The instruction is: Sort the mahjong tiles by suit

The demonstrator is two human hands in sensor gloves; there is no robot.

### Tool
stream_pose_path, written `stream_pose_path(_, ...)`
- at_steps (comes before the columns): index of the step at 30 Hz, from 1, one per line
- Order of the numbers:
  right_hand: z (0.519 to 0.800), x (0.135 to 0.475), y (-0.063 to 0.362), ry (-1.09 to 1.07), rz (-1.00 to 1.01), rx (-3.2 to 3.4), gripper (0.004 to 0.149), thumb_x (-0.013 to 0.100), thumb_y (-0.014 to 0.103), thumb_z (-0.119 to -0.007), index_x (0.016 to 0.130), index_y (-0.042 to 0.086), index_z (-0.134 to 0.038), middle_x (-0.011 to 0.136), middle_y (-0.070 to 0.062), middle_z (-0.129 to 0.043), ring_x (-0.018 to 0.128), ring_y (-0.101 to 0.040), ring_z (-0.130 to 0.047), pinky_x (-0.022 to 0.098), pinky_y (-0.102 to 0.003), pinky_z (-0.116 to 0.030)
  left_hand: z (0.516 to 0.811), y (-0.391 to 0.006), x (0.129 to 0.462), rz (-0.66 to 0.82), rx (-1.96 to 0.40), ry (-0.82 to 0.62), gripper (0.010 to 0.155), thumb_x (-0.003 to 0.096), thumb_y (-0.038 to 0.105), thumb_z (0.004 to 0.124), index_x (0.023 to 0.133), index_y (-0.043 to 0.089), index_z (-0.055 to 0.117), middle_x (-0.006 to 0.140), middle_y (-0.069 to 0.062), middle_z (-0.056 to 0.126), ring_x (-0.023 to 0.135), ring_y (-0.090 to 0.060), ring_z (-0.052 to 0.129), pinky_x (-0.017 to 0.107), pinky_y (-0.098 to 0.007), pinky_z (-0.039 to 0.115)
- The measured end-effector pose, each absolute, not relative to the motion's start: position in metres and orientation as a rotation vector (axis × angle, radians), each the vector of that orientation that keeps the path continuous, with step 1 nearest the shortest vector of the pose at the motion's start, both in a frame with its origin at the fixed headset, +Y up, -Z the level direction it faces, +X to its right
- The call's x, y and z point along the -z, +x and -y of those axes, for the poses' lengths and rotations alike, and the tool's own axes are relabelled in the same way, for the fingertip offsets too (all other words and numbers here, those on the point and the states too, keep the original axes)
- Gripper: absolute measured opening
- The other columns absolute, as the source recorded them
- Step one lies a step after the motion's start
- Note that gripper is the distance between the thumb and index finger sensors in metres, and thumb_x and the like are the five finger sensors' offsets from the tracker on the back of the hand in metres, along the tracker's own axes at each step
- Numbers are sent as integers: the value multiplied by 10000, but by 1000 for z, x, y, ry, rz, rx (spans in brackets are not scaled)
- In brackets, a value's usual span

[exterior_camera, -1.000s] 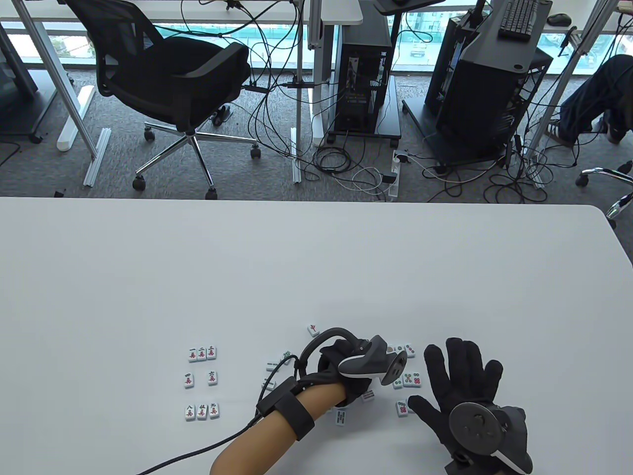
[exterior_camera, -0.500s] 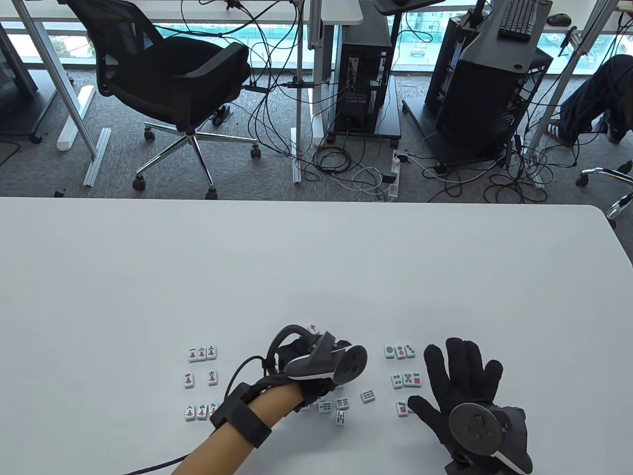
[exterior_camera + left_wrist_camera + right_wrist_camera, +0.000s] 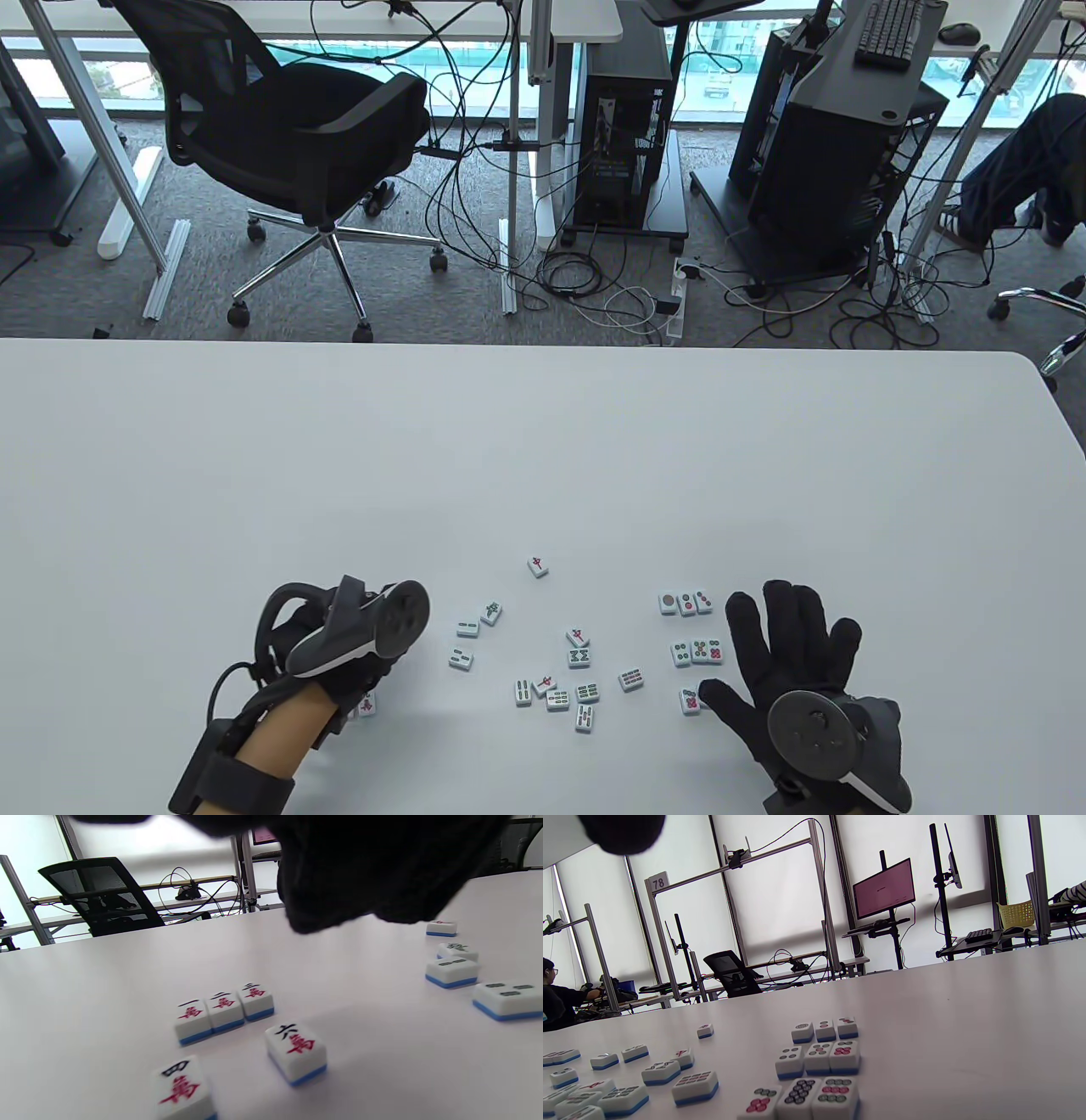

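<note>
Small white, blue-backed mahjong tiles lie face up on the white table [image 3: 543, 441]. My left hand [image 3: 352, 679] hovers over the character-tile grid [image 3: 366, 705]; the left wrist view shows that grid's top row [image 3: 225, 1007] and a six tile [image 3: 297, 1052] under my bunched fingers [image 3: 373, 870]. Whether those fingers pinch a tile is hidden. Loose bamboo and honour tiles [image 3: 557, 689] are scattered in the middle. My right hand [image 3: 789, 654] rests flat with fingers spread beside the dot-tile grid [image 3: 697, 652], its thumb against the bottom row [image 3: 801, 1096].
A lone red-marked tile [image 3: 537, 565] lies farther out than the loose cluster. Beyond the table's far edge are an office chair [image 3: 288, 136], computer towers and floor cables. The table's rounded right corner [image 3: 1039, 373] is far from both hands.
My left hand has swept from the middle cluster leftward to the character grid, uncovering the loose tiles in the middle. My right hand has stayed put.
</note>
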State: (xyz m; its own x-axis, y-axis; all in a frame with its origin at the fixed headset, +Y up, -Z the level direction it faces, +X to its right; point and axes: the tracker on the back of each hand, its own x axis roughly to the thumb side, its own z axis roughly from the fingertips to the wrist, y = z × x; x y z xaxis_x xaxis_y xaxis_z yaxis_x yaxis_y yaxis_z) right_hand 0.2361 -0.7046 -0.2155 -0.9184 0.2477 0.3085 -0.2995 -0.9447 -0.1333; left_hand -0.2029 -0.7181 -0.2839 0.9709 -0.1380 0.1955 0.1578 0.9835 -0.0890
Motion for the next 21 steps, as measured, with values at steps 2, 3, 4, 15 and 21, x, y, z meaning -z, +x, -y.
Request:
stream_pose_path(2,705,216,236,421,257,-2819,834,475,617,-606,1087,306,-131,1149,-150,-41,1019,-435,-25,670,-756,-112,727,-219,283,140,162,-121,609,303,492,916,815,170,845,274,166,993,24,-49,907,155,-330,844)
stream_pose_path(3,705,216,236,421,256,-2821,835,474,618,-605,1087,307,-130,1149,-150,-41,1019,-435,-25,670,-756,-112,729,-225,283,123,165,-129,608,302,490,917,814,170,847,274,165,993,24,-50,907,155,-331,844)
stream_pose_path(4,705,216,236,420,255,-2822,835,475,617,-606,1087,307,-130,1149,-150,-42,1019,-435,-25,670,-757,-113,733,-232,283,101,169,-141,606,301,489,918,813,172,847,274,164,993,25,-51,908,156,-332,844)
stream_pose_path(15,705,216,236,411,238,-2829,835,475,617,-605,1086,306,-130,1149,-152,-41,1019,-436,-27,671,-756,-115,749,-239,279,87,155,-180,599,297,492,919,811,191,856,271,163,994,16,-45,902,145,-326,841)
stream_pose_path(21,706,217,235,415,225,-2829,835,475,617,-605,1087,306,-130,1149,-152,-41,1019,-436,-26,670,-757,-114,759,-233,283,102,204,-204,594,293,496,921,806,202,864,263,163,993,7,-44,895,137,-324,839)
